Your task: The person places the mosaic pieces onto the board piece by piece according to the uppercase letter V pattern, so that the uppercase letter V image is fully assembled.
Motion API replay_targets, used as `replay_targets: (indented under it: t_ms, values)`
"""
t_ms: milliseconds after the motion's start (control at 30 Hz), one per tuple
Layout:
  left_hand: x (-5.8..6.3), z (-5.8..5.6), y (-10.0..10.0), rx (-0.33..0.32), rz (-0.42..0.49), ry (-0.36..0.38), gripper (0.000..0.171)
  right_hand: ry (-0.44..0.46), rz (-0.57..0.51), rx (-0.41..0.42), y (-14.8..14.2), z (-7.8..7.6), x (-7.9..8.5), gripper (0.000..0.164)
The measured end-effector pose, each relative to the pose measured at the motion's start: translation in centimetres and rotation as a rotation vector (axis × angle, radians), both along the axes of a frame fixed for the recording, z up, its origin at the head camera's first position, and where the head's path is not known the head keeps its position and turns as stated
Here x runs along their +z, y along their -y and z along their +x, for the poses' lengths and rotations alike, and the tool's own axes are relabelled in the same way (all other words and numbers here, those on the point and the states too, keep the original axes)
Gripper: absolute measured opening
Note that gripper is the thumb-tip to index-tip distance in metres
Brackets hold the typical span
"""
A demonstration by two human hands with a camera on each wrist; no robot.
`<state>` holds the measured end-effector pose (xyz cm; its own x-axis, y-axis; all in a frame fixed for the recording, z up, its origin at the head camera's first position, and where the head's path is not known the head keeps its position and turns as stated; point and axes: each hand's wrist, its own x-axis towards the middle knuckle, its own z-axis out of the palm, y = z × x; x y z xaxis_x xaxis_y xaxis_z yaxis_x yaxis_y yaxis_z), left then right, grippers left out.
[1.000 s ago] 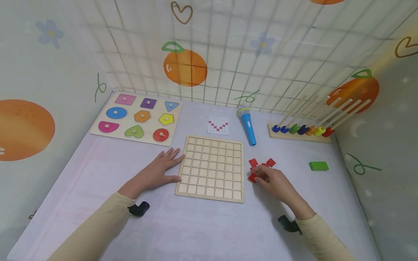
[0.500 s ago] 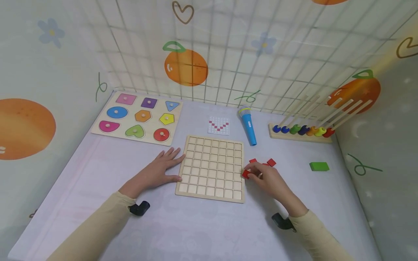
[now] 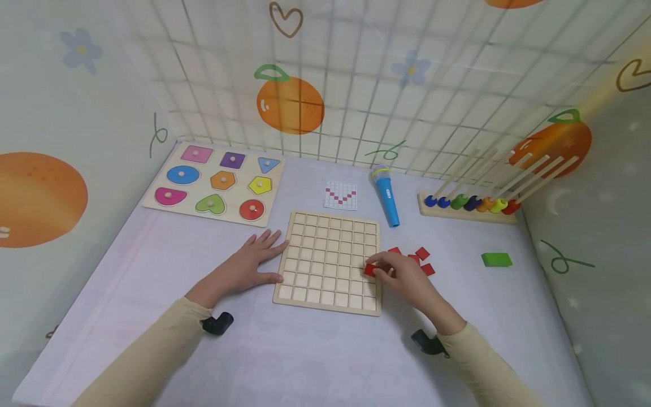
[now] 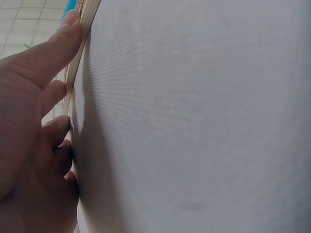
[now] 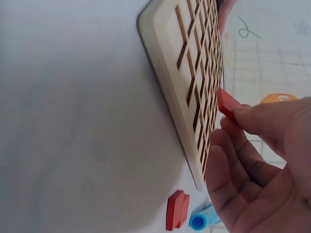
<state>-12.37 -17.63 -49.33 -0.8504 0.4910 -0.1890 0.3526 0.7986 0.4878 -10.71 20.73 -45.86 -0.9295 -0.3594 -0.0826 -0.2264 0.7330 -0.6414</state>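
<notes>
A wooden grid board (image 3: 329, 263) with square recesses lies mid-table. My left hand (image 3: 247, 265) rests at its left edge with fingers spread, thumb and fingertips touching the rim; the left wrist view shows the thumb (image 4: 58, 46) against the board's side. My right hand (image 3: 407, 278) pinches a red square tile (image 3: 370, 270) between thumb and finger over the board's right columns. In the right wrist view that tile (image 5: 227, 103) is tilted near the grid surface; whether it touches I cannot tell. Several loose red tiles (image 3: 428, 269) lie right of the board, partly behind the right hand.
Behind the board lie a small pattern card (image 3: 341, 195) and a blue toy microphone (image 3: 386, 198). A shape puzzle (image 3: 213, 183) is at the back left. A bead rack (image 3: 468, 208) and a green block (image 3: 497, 259) stand on the right.
My right hand has moved left from the loose tiles to above the board's right side, carrying one red tile. More of the loose tiles show now. The left hand stays put.
</notes>
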Motion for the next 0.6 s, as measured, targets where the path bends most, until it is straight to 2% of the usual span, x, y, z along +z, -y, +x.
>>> replay_targets:
  t_ms: [600]
  values:
    - [-0.2,0.0,0.1,-0.004,0.01,-0.012,0.09,0.01,-0.04,0.029,2.7,0.2,-0.2,0.024]
